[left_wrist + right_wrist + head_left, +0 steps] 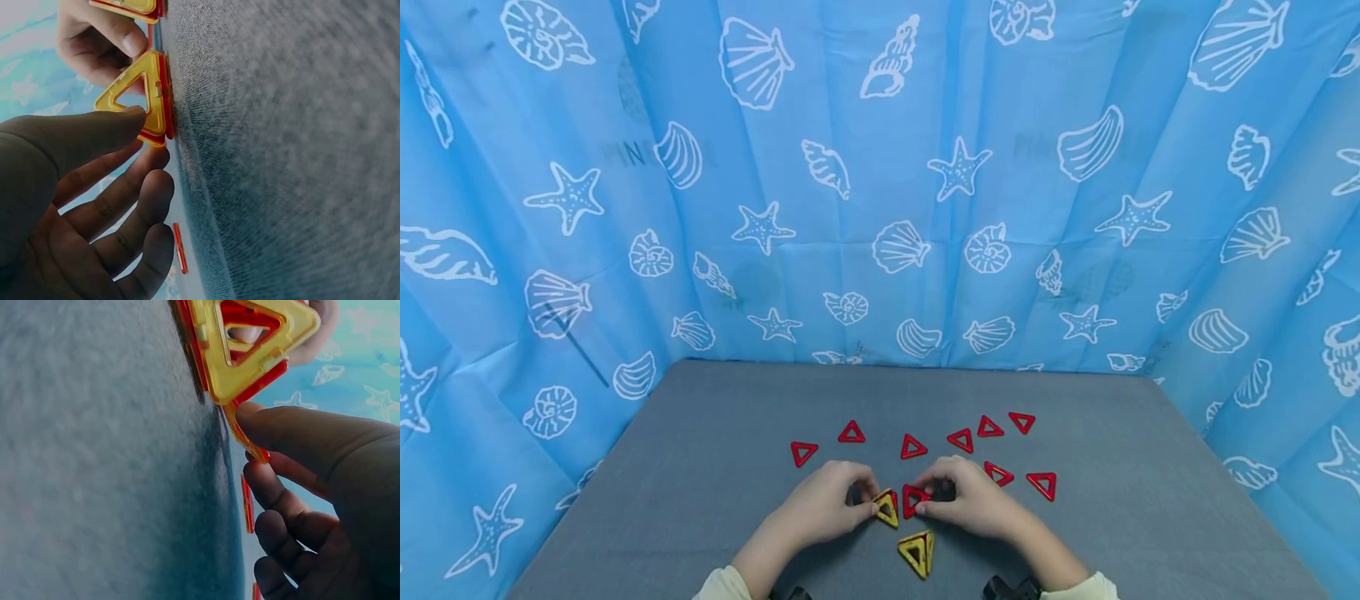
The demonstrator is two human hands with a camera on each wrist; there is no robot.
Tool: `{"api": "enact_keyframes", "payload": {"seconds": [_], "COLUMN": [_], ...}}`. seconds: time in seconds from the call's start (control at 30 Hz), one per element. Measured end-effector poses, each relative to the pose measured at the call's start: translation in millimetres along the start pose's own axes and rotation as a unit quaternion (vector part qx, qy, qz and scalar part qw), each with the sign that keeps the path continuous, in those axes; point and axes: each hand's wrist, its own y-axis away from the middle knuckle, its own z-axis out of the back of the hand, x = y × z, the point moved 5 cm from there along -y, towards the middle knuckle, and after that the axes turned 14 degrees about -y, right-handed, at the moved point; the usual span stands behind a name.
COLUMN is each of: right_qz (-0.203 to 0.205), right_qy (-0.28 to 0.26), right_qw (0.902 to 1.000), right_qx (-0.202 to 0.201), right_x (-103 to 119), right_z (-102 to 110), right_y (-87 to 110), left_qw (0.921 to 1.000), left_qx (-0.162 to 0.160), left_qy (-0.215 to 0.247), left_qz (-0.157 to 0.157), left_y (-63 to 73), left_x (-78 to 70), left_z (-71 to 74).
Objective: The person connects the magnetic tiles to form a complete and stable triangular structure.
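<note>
My left hand [831, 500] pinches a triangle-tile piece [886, 518] by its left side, thumb against the yellow tile. In the left wrist view this piece [153, 103] shows a yellow face and red tiles, standing on the cloth. Right beside it, my right hand [966, 500] holds a red triangle tile [906, 502] between thumb and fingers. Seen from the right wrist, that tile [244, 437] is nearly edge-on and tilted. Closer to me stands a second yellow-and-red triangle piece [929, 552], untouched. A small gap between the two held pieces appears in the head view.
Loose red triangle tiles lie on the grey cloth-covered table [715, 433]: one at far left [803, 453], one behind the hands [913, 447], one at right [1042, 485], and several others. A blue shell-print curtain [880, 208] hangs behind.
</note>
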Motion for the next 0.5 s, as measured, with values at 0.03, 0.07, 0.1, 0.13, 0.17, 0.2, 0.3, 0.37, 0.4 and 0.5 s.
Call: {"api": "enact_keyframes", "payload": {"seconds": [0.03,0.07,0.1,0.13,0.17,0.2,0.3,0.37,0.4,0.5], "right_qz": [0.002,0.003,0.005,0.006,0.007,0.008,0.011,0.011,0.012,0.017], "right_qy": [-0.001,-0.001,-0.003,-0.004,-0.007,-0.010,-0.014,-0.023,-0.029,-0.058], "right_qw": [1.0000,1.0000,0.9999,0.9999,0.9999,0.9998,0.9998,0.9996,0.9995,0.9981], "right_qx": [0.003,0.006,0.009,0.011,0.013,0.014,0.012,0.011,0.010,0.012], "right_x": [0.3,0.1,0.6,0.5,0.6,0.9,2.2,2.7,3.3,4.8], "right_z": [-1.0,-2.0,-2.9,-3.9,-4.7,-5.4,-6.8,-7.7,-8.2,-9.8], "right_y": [-0.2,-0.3,-0.4,-0.5,-0.5,-0.4,0.1,0.5,0.7,1.4], "left_qw": [1.0000,1.0000,1.0000,1.0000,1.0000,1.0000,1.0000,1.0000,1.0000,1.0000], "left_qx": [-0.001,-0.001,-0.001,-0.001,-0.001,-0.001,0.000,0.000,0.000,-0.001], "left_qy": [-0.001,-0.002,-0.003,-0.004,-0.005,-0.005,-0.005,-0.006,-0.005,-0.005], "left_qz": [0.000,0.001,0.001,0.002,0.002,0.003,0.003,0.004,0.004,0.005], "left_y": [-0.1,-0.2,-0.4,-0.7,-1.0,-1.2,-1.3,-1.3,-1.2,-1.2], "left_x": [0.0,-0.2,-0.2,-0.1,0.1,0.3,0.6,0.8,0.8,1.1], "left_z": [-0.1,-0.2,-0.5,-0.9,-1.4,-1.7,-2.7,-3.1,-3.1,-3.3]}}
